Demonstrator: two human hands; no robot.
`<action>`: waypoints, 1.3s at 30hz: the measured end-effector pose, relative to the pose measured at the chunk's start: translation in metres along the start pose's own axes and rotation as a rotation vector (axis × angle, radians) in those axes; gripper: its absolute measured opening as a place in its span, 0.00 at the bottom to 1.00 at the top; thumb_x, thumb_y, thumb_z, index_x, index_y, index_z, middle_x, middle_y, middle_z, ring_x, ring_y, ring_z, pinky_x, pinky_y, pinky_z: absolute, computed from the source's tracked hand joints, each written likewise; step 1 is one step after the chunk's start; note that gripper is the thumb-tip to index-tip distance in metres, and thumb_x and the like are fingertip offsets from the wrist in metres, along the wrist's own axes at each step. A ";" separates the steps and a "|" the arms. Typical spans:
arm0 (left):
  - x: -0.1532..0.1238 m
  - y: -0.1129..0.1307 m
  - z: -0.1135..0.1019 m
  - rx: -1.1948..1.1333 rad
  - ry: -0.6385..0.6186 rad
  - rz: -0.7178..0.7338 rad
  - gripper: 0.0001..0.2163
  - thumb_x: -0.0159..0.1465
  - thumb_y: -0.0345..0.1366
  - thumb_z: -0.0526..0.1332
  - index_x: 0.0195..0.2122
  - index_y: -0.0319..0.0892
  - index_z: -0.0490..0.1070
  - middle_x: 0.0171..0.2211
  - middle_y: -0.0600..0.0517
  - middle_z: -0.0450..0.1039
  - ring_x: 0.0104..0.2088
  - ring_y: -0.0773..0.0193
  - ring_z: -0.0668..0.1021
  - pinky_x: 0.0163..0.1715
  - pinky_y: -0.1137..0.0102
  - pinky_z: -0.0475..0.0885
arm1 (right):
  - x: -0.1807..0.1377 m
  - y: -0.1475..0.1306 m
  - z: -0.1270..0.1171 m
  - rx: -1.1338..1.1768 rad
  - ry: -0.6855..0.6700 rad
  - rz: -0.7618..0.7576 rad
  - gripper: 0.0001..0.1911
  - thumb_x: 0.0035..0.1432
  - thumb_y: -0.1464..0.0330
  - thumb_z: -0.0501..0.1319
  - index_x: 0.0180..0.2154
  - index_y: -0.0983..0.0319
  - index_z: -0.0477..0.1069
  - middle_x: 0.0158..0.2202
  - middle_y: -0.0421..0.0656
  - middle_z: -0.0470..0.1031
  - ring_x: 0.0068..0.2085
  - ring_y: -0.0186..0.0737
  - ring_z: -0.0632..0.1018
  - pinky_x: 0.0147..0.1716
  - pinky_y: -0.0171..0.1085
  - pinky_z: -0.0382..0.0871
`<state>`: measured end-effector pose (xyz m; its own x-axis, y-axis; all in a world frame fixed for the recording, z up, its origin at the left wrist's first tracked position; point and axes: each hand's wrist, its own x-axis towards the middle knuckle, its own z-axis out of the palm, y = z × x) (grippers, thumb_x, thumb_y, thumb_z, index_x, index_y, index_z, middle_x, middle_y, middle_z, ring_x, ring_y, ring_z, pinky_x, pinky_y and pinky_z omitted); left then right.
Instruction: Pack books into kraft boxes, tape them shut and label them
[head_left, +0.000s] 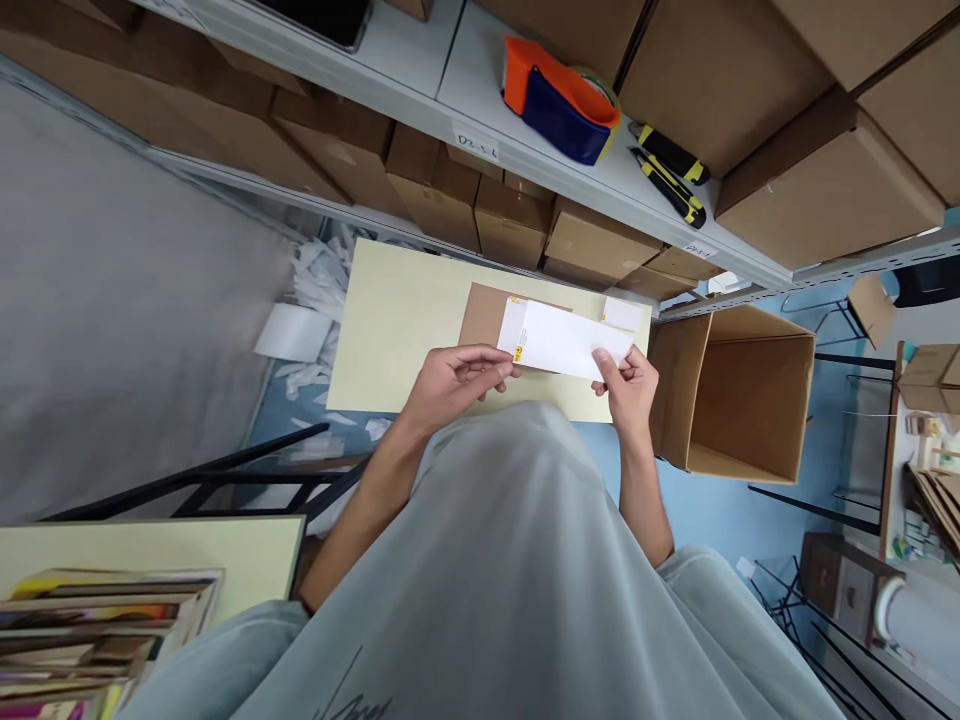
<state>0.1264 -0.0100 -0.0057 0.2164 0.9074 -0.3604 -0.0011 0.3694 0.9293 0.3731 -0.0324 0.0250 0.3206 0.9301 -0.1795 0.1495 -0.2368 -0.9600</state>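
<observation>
A long white paper strip (566, 338) with small print and a yellow mark at its left end is held up in front of me. My right hand (628, 385) grips its right end, the thumb on top and the fingers bent underneath. At its lower left corner my left hand (461, 380) is closed, thumb and fingertips pinched at the edge. Behind the strip, a brown cardboard piece (480, 312) lies on the pale yellow table (405, 310), partly covered. A small white card (622, 313) with a yellow mark rests near the table's right end.
Above the table's far side runs a shelf (420, 50) with an orange and blue tape dispenser (559, 105), two utility knives (667, 175) and boxes. An open cardboard box (742, 400) stands to the right. Crumpled paper (322, 280) lies left; books (97, 640) sit lower left.
</observation>
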 end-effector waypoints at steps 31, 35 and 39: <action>-0.011 0.022 -0.028 0.041 -0.089 0.118 0.15 0.60 0.52 0.72 0.32 0.45 0.81 0.34 0.46 0.84 0.30 0.58 0.82 0.29 0.65 0.80 | -0.002 0.038 0.053 0.043 -0.327 0.245 0.34 0.57 0.42 0.72 0.53 0.59 0.76 0.28 0.35 0.80 0.25 0.35 0.77 0.27 0.35 0.77; -0.010 0.020 -0.028 0.089 -0.061 0.104 0.15 0.61 0.52 0.71 0.34 0.44 0.82 0.34 0.46 0.84 0.30 0.60 0.81 0.30 0.66 0.79 | -0.010 0.036 0.061 -0.156 -0.246 0.052 0.31 0.61 0.47 0.72 0.58 0.58 0.77 0.50 0.48 0.84 0.51 0.46 0.84 0.48 0.43 0.81; -0.009 0.019 -0.024 0.181 -0.060 0.138 0.13 0.63 0.49 0.68 0.33 0.44 0.81 0.34 0.48 0.83 0.30 0.62 0.80 0.31 0.68 0.76 | -0.022 0.006 0.061 -0.191 -0.265 -0.164 0.15 0.70 0.54 0.67 0.50 0.53 0.83 0.54 0.48 0.81 0.57 0.47 0.81 0.55 0.47 0.78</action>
<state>0.1006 -0.0061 0.0129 0.2840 0.9311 -0.2289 0.1391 0.1962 0.9707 0.3105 -0.0370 0.0097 0.0281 0.9946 -0.1000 0.3592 -0.1034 -0.9275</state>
